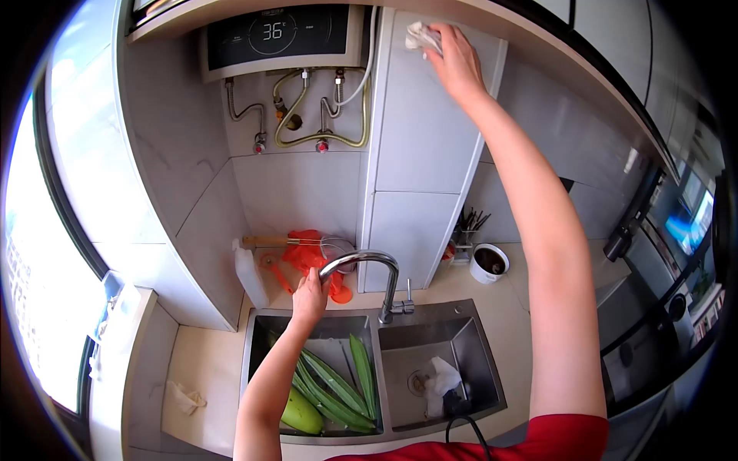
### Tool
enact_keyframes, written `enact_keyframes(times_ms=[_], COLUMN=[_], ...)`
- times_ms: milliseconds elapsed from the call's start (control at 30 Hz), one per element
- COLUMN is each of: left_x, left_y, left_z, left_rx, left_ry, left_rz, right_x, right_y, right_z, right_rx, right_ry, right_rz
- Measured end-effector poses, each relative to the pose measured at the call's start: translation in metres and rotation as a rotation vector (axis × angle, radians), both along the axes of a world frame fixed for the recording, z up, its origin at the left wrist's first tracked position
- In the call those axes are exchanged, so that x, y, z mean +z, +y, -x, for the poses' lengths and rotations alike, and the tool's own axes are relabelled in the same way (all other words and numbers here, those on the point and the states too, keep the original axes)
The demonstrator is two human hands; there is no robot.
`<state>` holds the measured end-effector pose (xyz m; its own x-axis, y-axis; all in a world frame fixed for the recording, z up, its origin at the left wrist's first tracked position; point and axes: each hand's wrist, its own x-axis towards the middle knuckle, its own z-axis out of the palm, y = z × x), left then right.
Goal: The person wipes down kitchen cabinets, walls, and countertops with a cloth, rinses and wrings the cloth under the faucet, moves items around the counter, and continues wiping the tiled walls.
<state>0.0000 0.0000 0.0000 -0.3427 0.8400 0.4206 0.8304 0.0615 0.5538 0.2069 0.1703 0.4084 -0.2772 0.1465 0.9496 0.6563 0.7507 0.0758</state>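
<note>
While a tiled pillar rises behind, beige counter surrounds the sink.

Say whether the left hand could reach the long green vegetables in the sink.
Probably yes: the left hand need only leave the faucet; the long green vegetables lie in the open sink below.

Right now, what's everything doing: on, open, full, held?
Right hand: holding a cloth
Cloth: crumpled, held at the wall
Left hand: closed around the tap
Tap: no running water visible
Heater: lit, showing 36
Left sink: green vegetables inside
Right sink: crumpled white thing inside
White pot: uncovered, dark contents
</note>
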Motion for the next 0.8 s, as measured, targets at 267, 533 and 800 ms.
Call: enact_keyframes(times_ms=[267, 533, 800], left_x=[0.001, -0.005, -0.003], left_y=[0.007, -0.001, -0.004], left_z=[-0.005, -0.008, -0.011], left_rx=[0.011, 0.015, 0.06], left_ry=[0.011, 0.034, 0.011], left_rz=[-0.051, -0.083, -0.045], right_x=[-0.141, -0.3, -0.067], right_y=[0.043, 0.02, 0.049], right_z=[0.032, 0.004, 0.011], right_rx=[0.13, 0.023, -0.108], right_ry=[-0.069, -0.393, -0.004], right_rz=[-0.223, -0.044, -0.173])
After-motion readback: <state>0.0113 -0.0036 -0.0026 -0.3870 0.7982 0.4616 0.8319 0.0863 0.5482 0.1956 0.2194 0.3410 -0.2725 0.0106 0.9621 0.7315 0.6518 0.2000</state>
